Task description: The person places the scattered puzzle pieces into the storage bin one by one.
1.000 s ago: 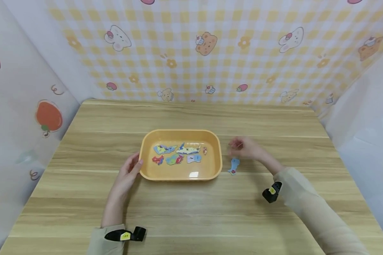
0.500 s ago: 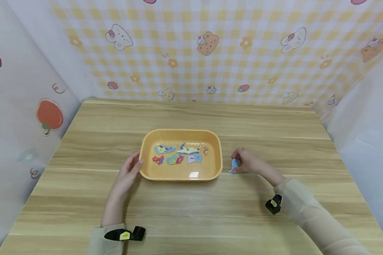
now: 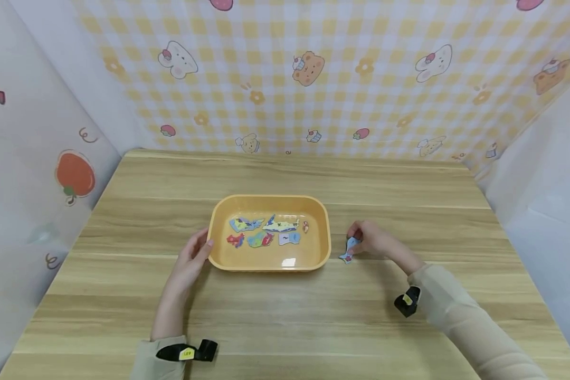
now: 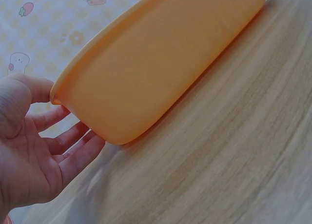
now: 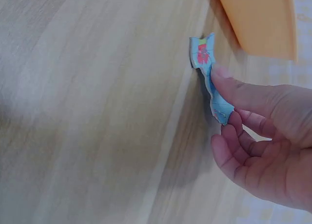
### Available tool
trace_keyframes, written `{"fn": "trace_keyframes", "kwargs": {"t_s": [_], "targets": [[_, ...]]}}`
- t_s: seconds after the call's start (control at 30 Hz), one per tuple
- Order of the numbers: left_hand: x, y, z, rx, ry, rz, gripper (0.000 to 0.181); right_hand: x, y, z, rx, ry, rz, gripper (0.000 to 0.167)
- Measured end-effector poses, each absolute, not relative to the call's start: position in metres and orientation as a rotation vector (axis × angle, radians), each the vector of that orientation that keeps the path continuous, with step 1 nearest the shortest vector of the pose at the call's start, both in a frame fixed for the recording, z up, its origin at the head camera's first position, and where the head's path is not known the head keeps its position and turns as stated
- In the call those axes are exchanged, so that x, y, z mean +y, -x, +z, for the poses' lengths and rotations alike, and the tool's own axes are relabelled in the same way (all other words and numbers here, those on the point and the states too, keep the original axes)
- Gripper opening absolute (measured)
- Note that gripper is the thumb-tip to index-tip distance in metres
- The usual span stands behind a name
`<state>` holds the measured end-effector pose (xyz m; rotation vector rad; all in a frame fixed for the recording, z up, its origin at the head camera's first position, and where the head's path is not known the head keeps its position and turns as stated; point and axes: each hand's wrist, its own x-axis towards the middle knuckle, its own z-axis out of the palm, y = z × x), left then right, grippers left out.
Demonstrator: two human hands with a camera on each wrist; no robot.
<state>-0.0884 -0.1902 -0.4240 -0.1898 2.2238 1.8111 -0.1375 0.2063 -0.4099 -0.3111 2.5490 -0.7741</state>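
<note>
A yellow plastic tray [image 3: 252, 258] stands on the table with several cut-out puzzle pieces [image 3: 281, 226] lying flat in it. At its left end my left hand [image 3: 190, 258] holds the tray, thumb on the rim and fingers against the outer wall, as the left wrist view of the tray [image 4: 146, 72] shows. To the tray's right, my right hand [image 3: 374, 243] pinches a small blue puzzle piece [image 3: 347, 257] with a red patch. Thumb and fingertips grip the puzzle piece [image 5: 222, 107] along its edges in the right wrist view; part of it is hidden behind the thumb.
The wood-grain table [image 3: 275, 327] spreads around the tray. Behind it hangs a yellow-checked cloth [image 3: 275, 95] with cartoon prints, and pale cloths line both sides. Each sleeve carries a black wrist camera, on the left [image 3: 190, 351] and on the right.
My right hand has come down onto the blue puzzle piece beside the tray and now pinches it, with the piece slightly tilted. My left hand and the tray have not moved.
</note>
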Motion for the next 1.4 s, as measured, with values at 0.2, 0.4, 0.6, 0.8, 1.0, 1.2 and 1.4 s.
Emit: {"fn": "trace_keyframes", "kwargs": {"t_s": [0.2, 0.4, 0.6, 0.8, 1.0, 1.2, 1.4], "targets": [[-0.19, 0.088, -0.424, 2.216, 0.204, 1.813, 0.051, 0.214, 0.138, -0.4, 2.535, 0.345, -0.771, 0.021], [-0.19, 0.089, -0.425, 2.214, 0.209, 1.809, 0.051, 0.227, 0.139, -0.388, 2.445, 0.414, -0.887, 0.014], [-0.19, 0.09, -0.424, 2.21, 0.213, 1.801, 0.05, 0.236, 0.14, -0.376, 2.356, 0.351, -1.028, 0.021], [-0.19, 0.089, -0.424, 2.21, 0.213, 1.8, 0.051, 0.24, 0.142, -0.364, 2.359, 0.29, -1.024, 0.026], [-0.19, 0.089, -0.424, 2.215, 0.218, 1.803, 0.051, 0.239, 0.146, -0.354, 2.357, 0.249, -1.021, 0.025], [-0.19, 0.089, -0.423, 2.21, 0.213, 1.809, 0.051, 0.231, 0.15, -0.349, 2.32, 0.216, -1.094, 0.024], [-0.19, 0.088, -0.423, 2.21, 0.222, 1.812, 0.052, 0.212, 0.154, -0.345, 2.269, 0.219, -1.178, 0.027]]}}
